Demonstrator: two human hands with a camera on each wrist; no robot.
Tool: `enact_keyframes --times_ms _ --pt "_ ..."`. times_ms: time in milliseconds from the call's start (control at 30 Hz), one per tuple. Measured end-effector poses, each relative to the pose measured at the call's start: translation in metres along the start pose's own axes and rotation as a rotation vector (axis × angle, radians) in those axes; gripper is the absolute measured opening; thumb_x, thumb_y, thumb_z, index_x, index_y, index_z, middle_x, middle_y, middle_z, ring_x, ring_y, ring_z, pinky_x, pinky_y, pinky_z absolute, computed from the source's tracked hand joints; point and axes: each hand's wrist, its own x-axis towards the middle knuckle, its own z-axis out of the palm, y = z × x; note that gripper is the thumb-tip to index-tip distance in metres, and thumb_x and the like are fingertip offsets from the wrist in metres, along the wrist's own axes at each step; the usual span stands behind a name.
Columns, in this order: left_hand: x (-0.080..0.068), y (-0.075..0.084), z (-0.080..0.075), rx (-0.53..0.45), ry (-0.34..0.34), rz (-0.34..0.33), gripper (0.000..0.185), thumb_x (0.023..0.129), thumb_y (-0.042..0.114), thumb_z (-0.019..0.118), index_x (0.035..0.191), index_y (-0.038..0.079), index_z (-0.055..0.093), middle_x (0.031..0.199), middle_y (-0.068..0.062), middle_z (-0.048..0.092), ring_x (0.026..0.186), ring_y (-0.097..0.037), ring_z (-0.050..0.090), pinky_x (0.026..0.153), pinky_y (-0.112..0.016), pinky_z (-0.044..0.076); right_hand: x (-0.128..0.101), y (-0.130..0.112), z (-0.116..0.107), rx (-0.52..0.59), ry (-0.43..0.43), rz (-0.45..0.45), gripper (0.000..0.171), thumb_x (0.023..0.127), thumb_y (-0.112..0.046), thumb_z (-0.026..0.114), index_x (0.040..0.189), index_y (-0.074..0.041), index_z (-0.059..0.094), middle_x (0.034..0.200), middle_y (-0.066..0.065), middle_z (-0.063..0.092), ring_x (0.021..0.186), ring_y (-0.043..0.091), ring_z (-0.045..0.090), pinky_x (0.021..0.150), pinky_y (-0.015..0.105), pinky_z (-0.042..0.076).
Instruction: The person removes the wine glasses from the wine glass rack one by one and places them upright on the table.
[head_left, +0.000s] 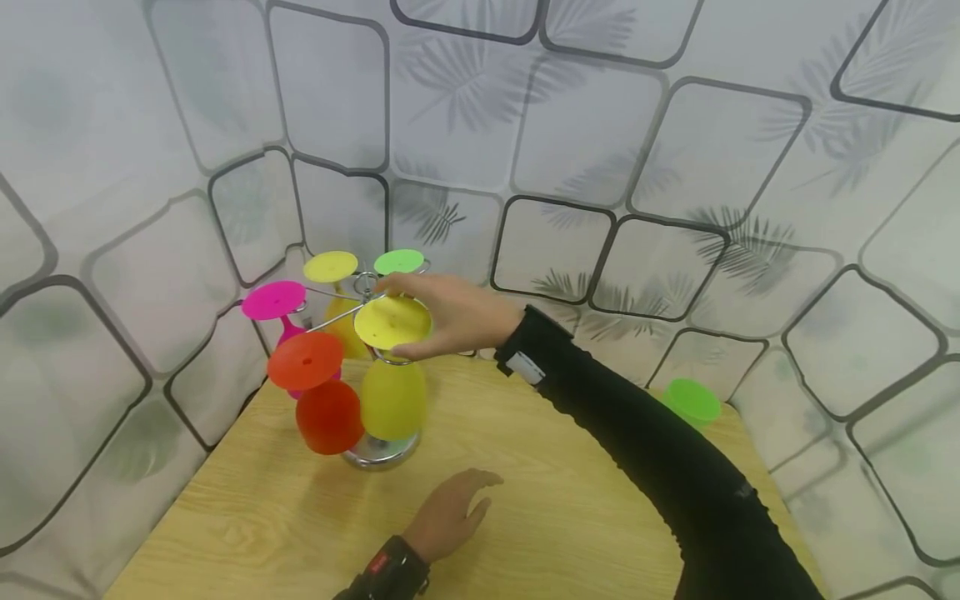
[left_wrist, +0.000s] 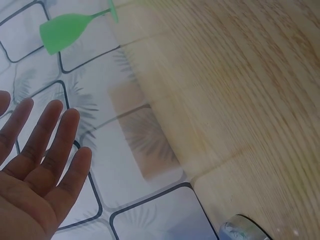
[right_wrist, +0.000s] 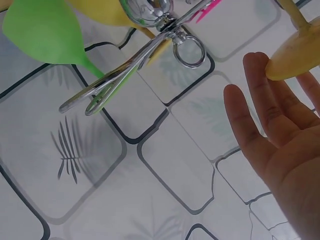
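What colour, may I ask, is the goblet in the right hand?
The goblet is yellow, clearest in the head view.

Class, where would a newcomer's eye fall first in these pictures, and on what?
First come the bright upside-down goblets hanging from the metal rack on the left of the table. Next, the right grip holds the base of the near yellow goblet at that rack. Then a lone green goblet stands apart near the table's far right corner.

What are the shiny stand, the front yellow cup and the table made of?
The shiny stand looks like polished metal, maybe chrome-plated, since it gleams. The front yellow cup is probably plastic, smooth and evenly coloured, though silicone is possible. The table looks like pale wood, or a wood-look covering, because grain lines show.
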Motion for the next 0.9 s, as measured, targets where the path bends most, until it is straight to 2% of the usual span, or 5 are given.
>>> enact_keyframes --times_ms 200,333,567,700,900 --pt "-0.001 -0.002 0.000 -0.003 0.011 0.008 0.029 0.094 0.018 0.053 0.122 0.015 0.058 0.122 0.000 0.062 0.115 -0.018 0.058 0.097 -0.039 0.049 0.017 0.001 -0.001 0.011 -0.011 0.033 0.065 0.080 -0.033 0.072 0.134 -0.012 0.041 0.123 0.004 0.057 0.099 0.014 0.052 0.083 0.017 0.048" --pt "-0.003 -0.004 0.001 0.000 0.022 0.019 0.029 0.093 0.017 0.053 0.122 0.015 0.058 0.122 0.000 0.062 0.114 -0.018 0.059 0.097 -0.038 0.050 0.024 0.009 -0.001 0.019 -0.011 0.076 0.066 0.080 -0.034 0.071 0.134 -0.013 0.040 0.121 0.007 0.057 0.099 0.016 0.052 0.081 0.020 0.048" --pt "-0.002 -0.008 0.005 -0.009 0.009 0.002 0.029 0.094 0.017 0.053 0.123 0.016 0.057 0.122 0.001 0.062 0.116 -0.018 0.058 0.098 -0.039 0.049 0.021 0.027 0.001 0.068 -0.002 0.127 0.063 0.082 -0.033 0.069 0.135 -0.012 0.040 0.125 0.011 0.058 0.111 0.018 0.055 0.092 0.027 0.047" --pt "-0.001 -0.009 0.006 -0.022 0.003 -0.003 0.029 0.094 0.017 0.053 0.122 0.016 0.058 0.122 0.000 0.062 0.116 -0.019 0.058 0.098 -0.040 0.049 0.021 0.033 0.001 0.091 0.011 0.138 0.063 0.084 -0.032 0.068 0.136 -0.011 0.039 0.125 0.013 0.058 0.112 0.021 0.057 0.095 0.029 0.048" --pt "0.000 -0.007 0.008 -0.017 0.013 0.017 0.029 0.093 0.016 0.053 0.121 0.015 0.058 0.123 0.000 0.062 0.116 -0.020 0.058 0.098 -0.040 0.048 0.018 0.041 0.000 0.029 0.029 0.170 0.067 0.081 -0.035 0.070 0.135 -0.013 0.039 0.129 0.013 0.056 0.118 0.024 0.054 0.100 0.033 0.045"
